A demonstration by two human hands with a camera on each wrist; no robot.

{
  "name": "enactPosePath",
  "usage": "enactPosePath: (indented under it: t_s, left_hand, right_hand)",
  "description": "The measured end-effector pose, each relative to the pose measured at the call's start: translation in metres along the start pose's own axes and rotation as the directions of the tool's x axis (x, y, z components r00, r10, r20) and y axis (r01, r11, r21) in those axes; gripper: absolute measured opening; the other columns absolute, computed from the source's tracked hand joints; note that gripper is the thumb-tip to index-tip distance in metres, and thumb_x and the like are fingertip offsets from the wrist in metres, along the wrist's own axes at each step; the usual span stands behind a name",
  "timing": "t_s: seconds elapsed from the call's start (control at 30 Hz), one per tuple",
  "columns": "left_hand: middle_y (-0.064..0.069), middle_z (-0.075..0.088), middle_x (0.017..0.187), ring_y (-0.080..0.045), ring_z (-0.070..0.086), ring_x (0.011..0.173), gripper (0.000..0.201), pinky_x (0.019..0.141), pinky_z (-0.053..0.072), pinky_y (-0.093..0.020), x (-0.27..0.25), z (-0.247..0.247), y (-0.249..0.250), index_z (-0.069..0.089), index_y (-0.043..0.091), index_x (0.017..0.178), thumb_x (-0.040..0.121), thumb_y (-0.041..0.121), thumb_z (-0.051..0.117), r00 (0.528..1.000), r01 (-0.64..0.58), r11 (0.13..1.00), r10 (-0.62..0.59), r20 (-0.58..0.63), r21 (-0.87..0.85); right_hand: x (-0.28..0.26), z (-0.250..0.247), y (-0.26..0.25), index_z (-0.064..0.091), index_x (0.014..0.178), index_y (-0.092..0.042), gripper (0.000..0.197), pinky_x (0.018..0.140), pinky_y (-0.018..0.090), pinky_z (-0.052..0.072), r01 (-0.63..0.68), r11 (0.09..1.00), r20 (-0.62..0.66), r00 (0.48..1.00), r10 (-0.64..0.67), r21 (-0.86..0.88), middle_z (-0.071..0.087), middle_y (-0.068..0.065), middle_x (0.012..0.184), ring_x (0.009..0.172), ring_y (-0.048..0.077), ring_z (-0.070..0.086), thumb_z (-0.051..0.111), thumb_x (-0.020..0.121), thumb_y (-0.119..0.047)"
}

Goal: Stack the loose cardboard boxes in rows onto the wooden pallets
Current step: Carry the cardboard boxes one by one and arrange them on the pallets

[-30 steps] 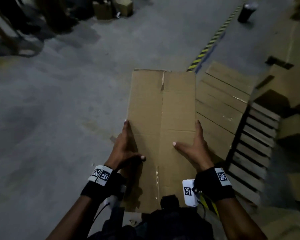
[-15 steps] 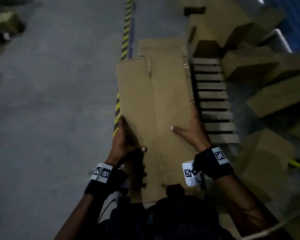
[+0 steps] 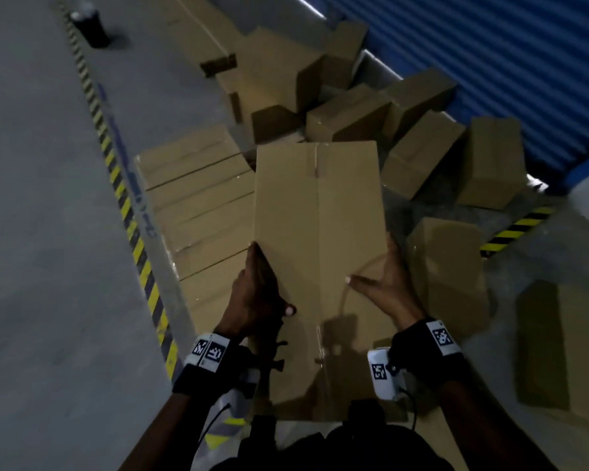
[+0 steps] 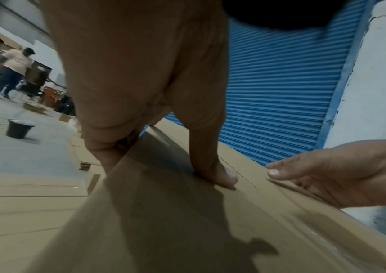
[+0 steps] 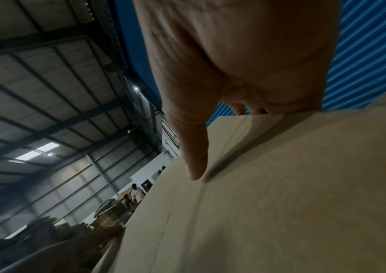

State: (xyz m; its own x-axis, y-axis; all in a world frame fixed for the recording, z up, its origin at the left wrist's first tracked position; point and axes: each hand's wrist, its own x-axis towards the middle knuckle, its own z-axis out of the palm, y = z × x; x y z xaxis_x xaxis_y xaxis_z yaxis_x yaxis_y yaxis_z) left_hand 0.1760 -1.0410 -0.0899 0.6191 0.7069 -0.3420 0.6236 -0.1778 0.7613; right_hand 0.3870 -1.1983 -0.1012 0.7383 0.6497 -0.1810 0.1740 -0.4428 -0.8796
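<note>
I carry a long brown cardboard box (image 3: 317, 232) lengthwise in front of me, taped seam up. My left hand (image 3: 255, 297) grips its left edge, thumb on top, fingers underneath. My right hand (image 3: 385, 283) grips the right edge the same way. The left wrist view shows the left hand (image 4: 152, 92) on the box (image 4: 164, 221), with the right hand (image 4: 351, 175) opposite. In the right wrist view my right hand (image 5: 234, 55) lies over the box (image 5: 281, 184). Below and to the left lies a row of stacked boxes (image 3: 198, 198). The pallet under them is hidden.
Loose boxes (image 3: 354, 117) are heaped against a blue roller shutter (image 3: 490, 45); more boxes (image 3: 446, 277) lie at my right. A yellow-black floor stripe (image 3: 123, 198) runs along the left, with a black bucket (image 3: 91, 27) at its far end. People (image 4: 14, 68) stand far off.
I have turned right with the box in both hands. The stacked row and the heap by the shutter have come into view; the pallet slats seen earlier are now covered.
</note>
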Motion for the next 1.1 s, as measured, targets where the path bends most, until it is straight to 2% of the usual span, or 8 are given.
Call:
enactPosePath:
  t_s: [0.13,0.23,0.37,0.53,0.63,0.77,0.9,1.1]
  left_hand:
    - [-0.014,0.039,0.151,-0.035,0.038,0.137,0.141,0.107,0.040,-0.043,0.040,0.039,0.055,-0.002,0.021,0.155,0.054,0.021,0.096,1.000,0.006,0.999,-0.007,-0.022,-0.034]
    - [-0.015,0.040,0.149,-0.034,0.039,0.137,0.138,0.108,0.040,-0.047,0.069,0.062,0.092,0.000,0.022,0.156,0.055,0.021,0.095,0.999,0.020,1.000,-0.020,-0.027,-0.022]
    - [-0.016,0.040,0.150,-0.034,0.039,0.136,0.135,0.105,0.039,-0.039,0.107,0.093,0.141,0.000,0.022,0.156,0.059,0.021,0.094,0.999,0.037,0.999,-0.037,-0.039,0.007]
    - [-0.014,0.039,0.150,-0.034,0.043,0.134,0.137,0.106,0.042,-0.049,0.157,0.119,0.190,0.000,0.027,0.155,0.056,0.022,0.095,0.998,0.012,1.000,-0.013,-0.069,-0.013]
    - [-0.014,0.037,0.151,-0.035,0.049,0.129,0.134,0.103,0.045,-0.054,0.188,0.129,0.212,0.003,0.032,0.154,0.057,0.016,0.094,0.996,-0.017,0.998,0.012,-0.087,-0.067]
    - [-0.014,0.033,0.152,-0.033,0.041,0.135,0.129,0.107,0.039,-0.041,0.243,0.148,0.235,0.004,0.027,0.154,0.060,0.006,0.090,0.991,-0.049,0.987,0.029,-0.127,-0.153]
    - [-0.014,0.034,0.152,-0.033,0.036,0.139,0.132,0.109,0.037,-0.046,0.295,0.157,0.254,0.001,0.029,0.155,0.060,0.010,0.091,0.991,-0.012,0.981,-0.014,-0.133,-0.192]
    - [-0.001,0.026,0.153,-0.014,0.022,0.138,0.129,0.111,0.028,-0.035,0.344,0.140,0.278,0.002,0.020,0.156,0.062,0.009,0.090,0.977,-0.029,0.963,-0.029,-0.211,-0.268]
  right_hand:
    - [0.046,-0.062,0.016,0.004,0.157,-0.027,0.128,0.105,0.022,0.028,-0.010,0.998,0.077,0.997,0.015,-0.062,0.030,-0.004,0.156,0.130,0.002,0.028,0.091,0.064,-0.014]
    - [0.079,-0.102,0.025,0.003,0.156,-0.032,0.132,0.109,0.030,0.033,-0.018,0.997,0.118,0.993,0.027,-0.075,0.033,-0.003,0.155,0.137,0.014,0.034,0.093,0.060,-0.020]
    - [0.131,-0.151,0.030,0.006,0.154,-0.037,0.133,0.107,0.044,0.042,-0.047,0.990,0.146,0.987,0.066,-0.131,0.047,0.001,0.146,0.131,0.025,0.045,0.094,0.055,-0.024]
    - [0.193,-0.199,0.028,0.004,0.157,-0.025,0.129,0.103,0.023,0.031,-0.039,0.996,0.162,0.985,0.052,-0.083,0.035,0.004,0.154,0.138,0.022,0.036,0.091,0.062,-0.011]
    - [0.233,-0.213,0.028,0.004,0.157,-0.022,0.131,0.102,0.020,0.029,-0.001,0.997,0.164,0.986,0.013,-0.071,0.032,0.002,0.155,0.138,0.018,0.033,0.092,0.060,-0.009]
    - [0.300,-0.231,0.029,0.001,0.157,-0.024,0.135,0.112,0.033,0.032,0.007,0.999,0.179,0.984,0.002,-0.054,0.030,0.004,0.156,0.140,0.020,0.032,0.092,0.058,-0.008]
    - [0.361,-0.242,0.019,0.000,0.156,-0.025,0.135,0.115,0.041,0.032,0.023,0.996,0.208,0.978,-0.004,-0.091,0.030,0.004,0.155,0.140,0.023,0.032,0.092,0.058,-0.008]
    - [0.444,-0.244,-0.017,0.007,0.156,-0.023,0.132,0.106,0.027,0.032,0.125,0.981,0.261,0.962,-0.083,-0.151,0.038,0.006,0.150,0.136,0.023,0.037,0.093,0.056,-0.010]
